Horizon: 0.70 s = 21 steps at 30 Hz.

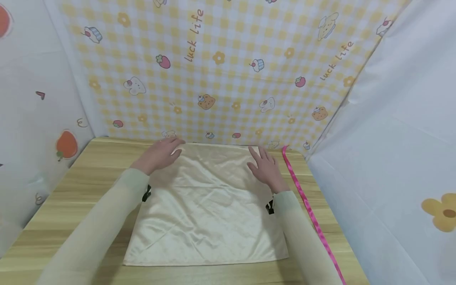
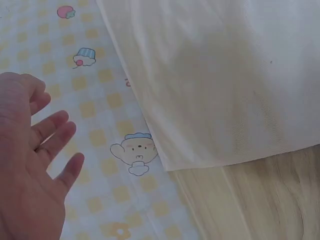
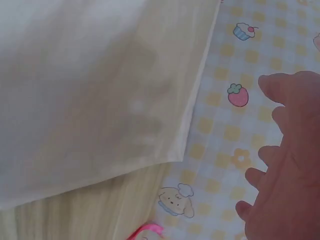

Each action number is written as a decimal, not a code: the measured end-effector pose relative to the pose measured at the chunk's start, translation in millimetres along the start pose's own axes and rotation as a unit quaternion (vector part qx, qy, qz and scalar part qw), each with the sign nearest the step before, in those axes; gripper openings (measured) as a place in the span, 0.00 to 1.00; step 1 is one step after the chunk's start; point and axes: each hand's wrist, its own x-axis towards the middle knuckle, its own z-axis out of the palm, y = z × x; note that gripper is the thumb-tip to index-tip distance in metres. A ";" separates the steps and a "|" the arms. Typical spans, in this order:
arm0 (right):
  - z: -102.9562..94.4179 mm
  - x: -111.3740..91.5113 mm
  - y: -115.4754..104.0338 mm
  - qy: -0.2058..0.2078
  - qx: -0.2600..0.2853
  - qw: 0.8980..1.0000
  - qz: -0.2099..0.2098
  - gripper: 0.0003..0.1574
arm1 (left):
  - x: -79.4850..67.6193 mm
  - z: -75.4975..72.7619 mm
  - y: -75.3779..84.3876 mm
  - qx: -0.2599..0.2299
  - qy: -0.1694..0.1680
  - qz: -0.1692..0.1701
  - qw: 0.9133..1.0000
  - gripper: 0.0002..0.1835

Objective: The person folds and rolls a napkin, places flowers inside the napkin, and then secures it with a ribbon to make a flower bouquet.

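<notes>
A cream satin cloth (image 1: 210,213) lies spread over the wooden table, lightly wrinkled, with a faint crease across it. Near its far left corner is my left hand (image 1: 160,153), fingers extended and apart from each other in the left wrist view. My right hand (image 1: 265,168) hovers by the far right corner with its fingers spread. Neither hand holds anything. The left wrist view shows one cloth corner (image 2: 160,150) flat beside the hand; another corner (image 3: 172,145) shows in the right wrist view. Whether any fingertip touches the cloth I cannot tell.
A pink ribbon (image 1: 306,204) runs lengthwise along the right side of the wooden table (image 1: 71,213). Yellow checked fabric (image 1: 221,79) hangs at the back. White sheets stand at the left (image 1: 32,118) and the right (image 1: 384,158).
</notes>
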 end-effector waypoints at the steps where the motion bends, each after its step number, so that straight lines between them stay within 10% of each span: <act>1: -0.7 -2.8 1.4 -0.002 0.003 1.000 0.002 0.43 | -0.8 -0.4 1.7 0.001 0.005 0.006 1.000 0.24; 10: -1.9 -26.2 14.3 -0.011 0.030 0.999 0.031 0.34 | -1.9 3.8 43.9 -0.005 0.037 0.074 0.997 0.21; 21: -4.7 -64.3 27.9 -0.049 0.056 0.990 0.119 0.29 | -17.7 39.1 106.9 -0.071 -0.006 0.112 0.991 0.33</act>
